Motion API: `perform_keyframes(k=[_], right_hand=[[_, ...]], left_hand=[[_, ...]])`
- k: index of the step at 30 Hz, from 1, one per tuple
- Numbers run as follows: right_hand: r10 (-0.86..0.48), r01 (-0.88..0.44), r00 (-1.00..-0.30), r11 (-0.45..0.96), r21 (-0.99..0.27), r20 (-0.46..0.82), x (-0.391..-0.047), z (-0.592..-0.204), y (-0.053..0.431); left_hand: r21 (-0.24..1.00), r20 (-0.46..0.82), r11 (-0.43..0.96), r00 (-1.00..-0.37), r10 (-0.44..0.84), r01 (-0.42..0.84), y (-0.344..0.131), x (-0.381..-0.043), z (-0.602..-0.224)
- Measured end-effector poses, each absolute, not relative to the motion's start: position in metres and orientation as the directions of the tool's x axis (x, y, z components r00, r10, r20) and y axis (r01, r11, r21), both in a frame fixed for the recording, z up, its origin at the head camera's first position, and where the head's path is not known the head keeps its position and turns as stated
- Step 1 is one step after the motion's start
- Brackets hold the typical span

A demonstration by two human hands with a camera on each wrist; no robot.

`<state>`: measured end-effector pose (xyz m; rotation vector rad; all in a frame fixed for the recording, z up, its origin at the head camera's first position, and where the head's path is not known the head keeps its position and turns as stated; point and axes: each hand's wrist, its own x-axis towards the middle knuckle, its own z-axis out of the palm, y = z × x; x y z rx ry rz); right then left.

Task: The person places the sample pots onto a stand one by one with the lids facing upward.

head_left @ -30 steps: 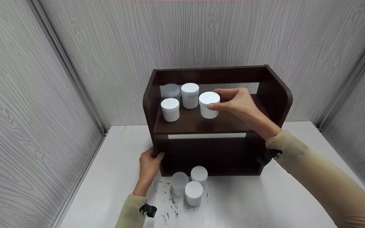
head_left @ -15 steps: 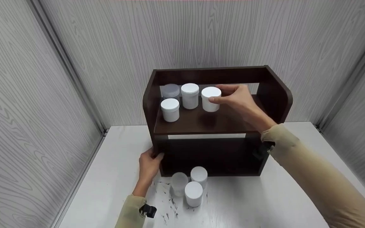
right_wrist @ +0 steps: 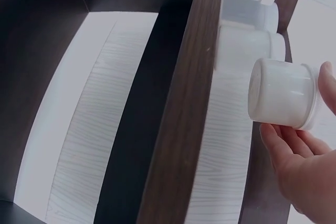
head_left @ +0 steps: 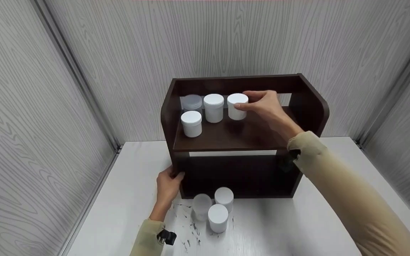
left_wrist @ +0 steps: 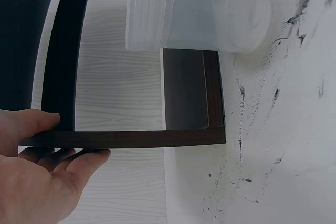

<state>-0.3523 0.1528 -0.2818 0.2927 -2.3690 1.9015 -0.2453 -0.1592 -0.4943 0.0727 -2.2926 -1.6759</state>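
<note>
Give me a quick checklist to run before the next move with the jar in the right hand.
1. Right hand gripping held jar: ok.
2. Held jar down on shelf: not ok, its base shows clear in the right wrist view.
3. Gap to nearest jar: ok, they are apart.
4. Lid tight: cannot tell.
5. Left hand gripping rack: ok, at its left side.
6. Three jars on table upright: ok.

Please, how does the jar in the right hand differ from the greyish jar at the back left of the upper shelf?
The held jar has a bright white lid; the greyish jar has a darker one. The right hand pinches the held jar; no hand touches the greyish jar. Both are round and upright.
</note>
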Motion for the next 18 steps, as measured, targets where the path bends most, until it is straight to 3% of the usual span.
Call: perform_keyframes(k=[18], right_hand=[[-0.147, -0.216, -0.972, 0.256, -0.942, 0.182, -0.375, -0.287, 0.157]], left_hand=[[0.938, 0.219, 0.318, -0.949, -0.226, 0.141, -0.157, -0.246, -0.494]])
